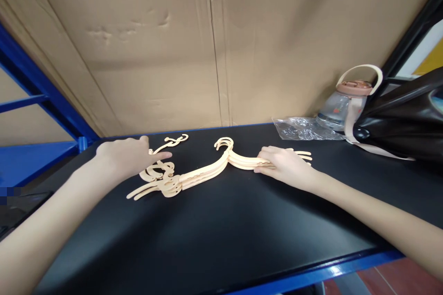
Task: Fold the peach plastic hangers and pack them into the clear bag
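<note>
A stack of cream plastic clothes hangers (204,170) lies on the black tabletop, its hooks together and pointing up and left. My right hand (282,164) is closed around the stack's right arm, with the hanger tips poking out beyond my fingers. To the left, my left hand (122,159) hovers over another, loose cream hanger (161,170), its thumb stretched out to the right and apart from the index finger. The other fingers of that hand are hidden behind it, so any contact with the loose hanger does not show. That hanger's hook points toward the back.
A cardboard wall (155,55) stands along the back edge. At the back right are crumpled clear plastic (304,129), a water bottle (341,103) with a strap, and a shiny dark brown bag (404,115). A blue metal frame (65,124) rises at the left.
</note>
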`<state>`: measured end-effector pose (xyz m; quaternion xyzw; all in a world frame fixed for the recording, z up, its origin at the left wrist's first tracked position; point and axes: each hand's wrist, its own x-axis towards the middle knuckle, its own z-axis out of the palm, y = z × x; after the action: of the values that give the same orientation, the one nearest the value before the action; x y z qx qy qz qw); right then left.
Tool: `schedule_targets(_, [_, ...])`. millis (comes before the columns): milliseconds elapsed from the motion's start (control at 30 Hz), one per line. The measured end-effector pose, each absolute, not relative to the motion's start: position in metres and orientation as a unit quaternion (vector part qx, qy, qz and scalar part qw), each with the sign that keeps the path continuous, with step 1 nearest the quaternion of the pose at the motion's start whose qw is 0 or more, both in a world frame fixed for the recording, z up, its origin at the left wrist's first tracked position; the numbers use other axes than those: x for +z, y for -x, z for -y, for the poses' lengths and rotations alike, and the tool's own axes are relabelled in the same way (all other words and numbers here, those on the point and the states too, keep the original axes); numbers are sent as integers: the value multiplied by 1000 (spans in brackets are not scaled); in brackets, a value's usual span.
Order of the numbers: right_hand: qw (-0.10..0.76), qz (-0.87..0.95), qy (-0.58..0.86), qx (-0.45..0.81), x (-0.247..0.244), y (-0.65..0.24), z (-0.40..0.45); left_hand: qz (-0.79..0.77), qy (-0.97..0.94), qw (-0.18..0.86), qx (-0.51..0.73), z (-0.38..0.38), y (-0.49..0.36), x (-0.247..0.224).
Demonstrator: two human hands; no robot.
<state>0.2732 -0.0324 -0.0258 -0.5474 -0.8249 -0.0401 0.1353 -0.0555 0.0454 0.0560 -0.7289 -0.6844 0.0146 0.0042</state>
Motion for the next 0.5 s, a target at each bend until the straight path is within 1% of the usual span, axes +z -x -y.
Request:
schedule_targets(67, [136, 828, 543, -36, -27, -274, 32, 713, 692, 29, 105, -43, 56, 53])
schedule_targets(100, [136, 828, 543, -35, -27, -274, 32, 717, 687, 11, 117, -42, 55, 51])
schedule_targets(233, [138, 829, 540, -32, -28, -275, 32, 721, 684, -75, 84, -47, 53, 40])
schedule_targets(500, [141, 829, 540, -27, -26, -273, 32, 723, 678, -128, 32, -71, 65, 31])
